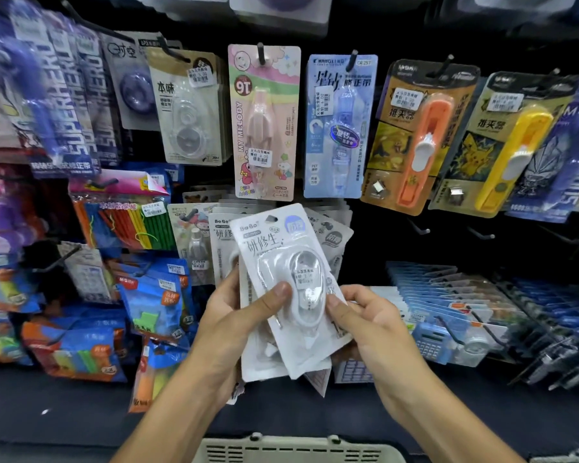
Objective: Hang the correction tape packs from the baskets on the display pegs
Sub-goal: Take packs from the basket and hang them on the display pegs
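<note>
Two bare hands hold a fanned stack of white correction tape packs in front of the display wall. Nearest the camera, the rim of a pale slotted basket shows at the bottom edge, just below the forearms. The left hand grips the stack from the left, its thumb pressed on the front pack's clear blister and its fingers curled behind the cards. The right hand pinches the right edge of the same stack, thumb in front near the blister and fingers curled behind. The front pack tilts with its top leaning left; its hang hole sits at the upper end, on no peg. More white packs of the same kind show just behind it, though whether they hang or belong to the held stack is unclear.

Farther back, at the right, rows of blue packs lie in angled ranks. At the left hang blue eraser bags and a bag of coloured sticks. Higher on the dark wall, pegs carry a pink My Melody correction tape pack, a light blue pack beside it, and orange and yellow carded tools further right. Three bare pegs stick out below these.
</note>
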